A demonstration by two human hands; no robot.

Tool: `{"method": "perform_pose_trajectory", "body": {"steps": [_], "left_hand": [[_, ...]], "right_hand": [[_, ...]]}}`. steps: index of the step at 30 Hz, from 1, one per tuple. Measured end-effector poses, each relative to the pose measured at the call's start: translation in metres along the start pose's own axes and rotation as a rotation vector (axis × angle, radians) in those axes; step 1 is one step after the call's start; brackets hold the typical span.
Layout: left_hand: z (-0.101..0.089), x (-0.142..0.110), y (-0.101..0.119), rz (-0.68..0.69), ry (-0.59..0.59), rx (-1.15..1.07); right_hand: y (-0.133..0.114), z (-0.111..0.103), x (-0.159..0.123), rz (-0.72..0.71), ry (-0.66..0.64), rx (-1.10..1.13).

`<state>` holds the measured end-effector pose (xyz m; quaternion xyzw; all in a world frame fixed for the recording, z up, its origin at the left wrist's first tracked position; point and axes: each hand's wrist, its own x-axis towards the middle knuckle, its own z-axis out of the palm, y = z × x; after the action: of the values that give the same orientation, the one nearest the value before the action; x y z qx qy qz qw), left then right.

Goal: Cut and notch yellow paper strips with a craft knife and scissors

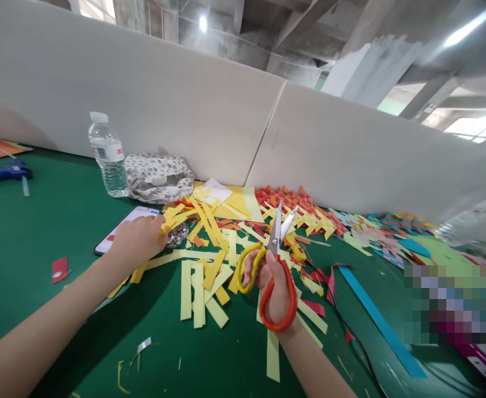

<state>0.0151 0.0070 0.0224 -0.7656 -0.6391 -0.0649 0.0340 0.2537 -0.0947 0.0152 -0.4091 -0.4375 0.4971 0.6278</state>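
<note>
My right hand (273,282) holds a pair of scissors (275,243) with one yellow and one red handle loop. Its blades point up and away and stand a little apart. My left hand (139,240) is closed at the edge of the paper pile, its fingertips on yellow paper strips (171,219); the fingers are partly hidden. Beneath that hand lies a lit phone (120,224). Pale yellow strips (199,293) are scattered across the table between my hands.
A water bottle (109,157) and a patterned cloth bundle (157,179) stand by the white partition (163,99). Orange woven paper pieces (286,199) lie behind the scissors. A blue strip (381,320) and a dark cable (356,342) are at right, a blue glue gun (4,174) far left.
</note>
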Motion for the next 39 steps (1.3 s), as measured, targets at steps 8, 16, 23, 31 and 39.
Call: {"method": "perform_pose_trajectory", "body": {"steps": [8, 16, 23, 31, 39], "left_hand": [[-0.018, -0.003, -0.005, -0.024, 0.009, -0.057], [-0.041, -0.005, -0.002, -0.094, 0.006, -0.917], [-0.019, -0.032, 0.074, -0.487, -0.412, -1.928], [-0.003, -0.034, 0.101, -0.727, -0.29, -2.255], [-0.014, -0.038, 0.118, -0.831, -0.413, -2.386]], "right_hand": [[-0.002, 0.004, 0.002, 0.075, 0.012, 0.017], [-0.002, 0.0, 0.001, 0.042, 0.071, -0.167], [0.001, 0.005, 0.001, 0.005, 0.041, -0.274], [0.006, 0.009, -0.01, 0.064, -0.171, -0.25], [0.007, 0.016, -0.013, 0.079, -0.203, -0.238]]}}
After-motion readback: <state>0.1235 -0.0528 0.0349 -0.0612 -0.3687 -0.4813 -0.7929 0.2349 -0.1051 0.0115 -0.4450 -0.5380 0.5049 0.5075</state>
